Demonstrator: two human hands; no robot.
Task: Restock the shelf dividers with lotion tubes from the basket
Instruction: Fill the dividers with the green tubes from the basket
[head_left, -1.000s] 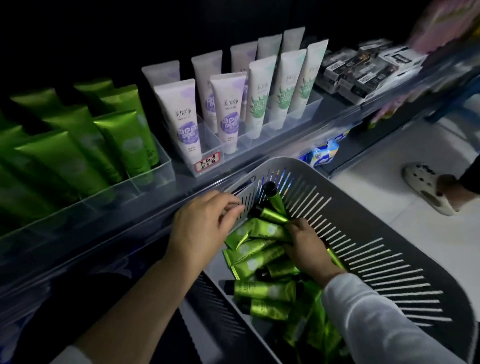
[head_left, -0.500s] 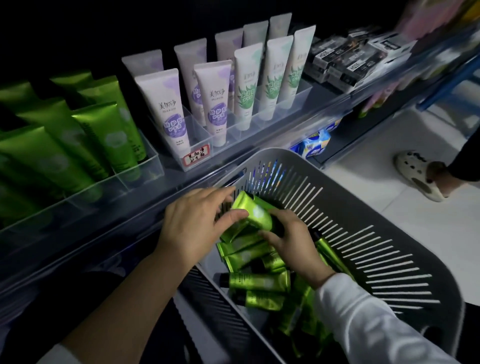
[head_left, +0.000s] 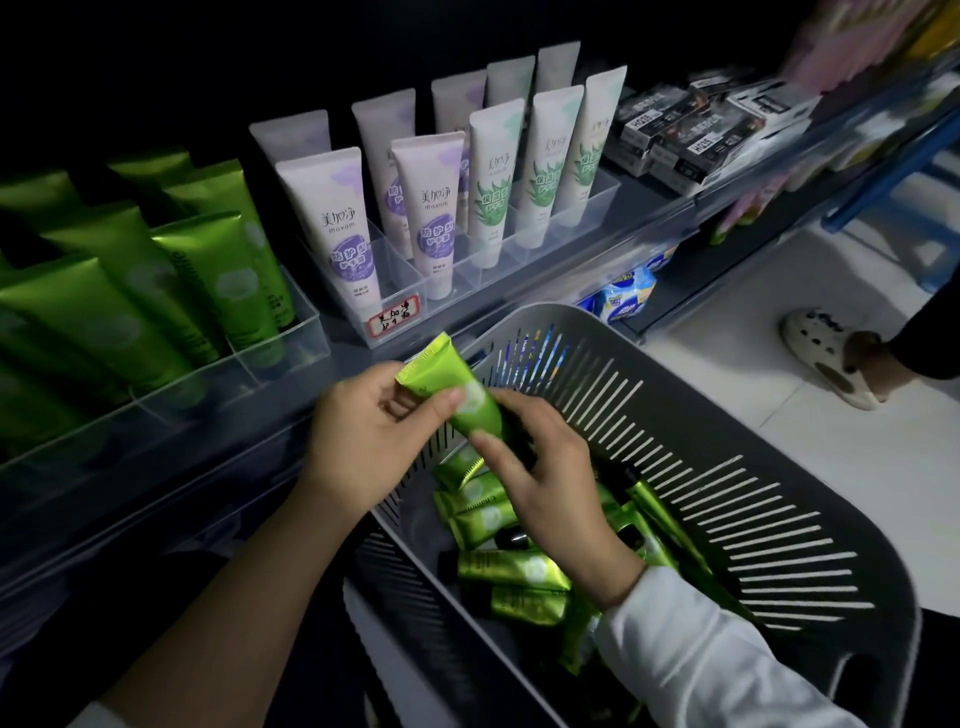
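Tube (head_left: 441, 375) lifted (green), pinched between both hands (head_left: 358, 436) (head_left: 545, 488)

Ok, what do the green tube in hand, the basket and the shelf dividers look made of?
Green lotion tube: soft plastic or laminate with a metallic sheen, judging by its bright glints and crimped end. Basket: rigid grey plastic, matte, with moulded slots. Shelf dividers: clear hard plastic, probably acrylic; the stocked green tubes show through the glossy walls.
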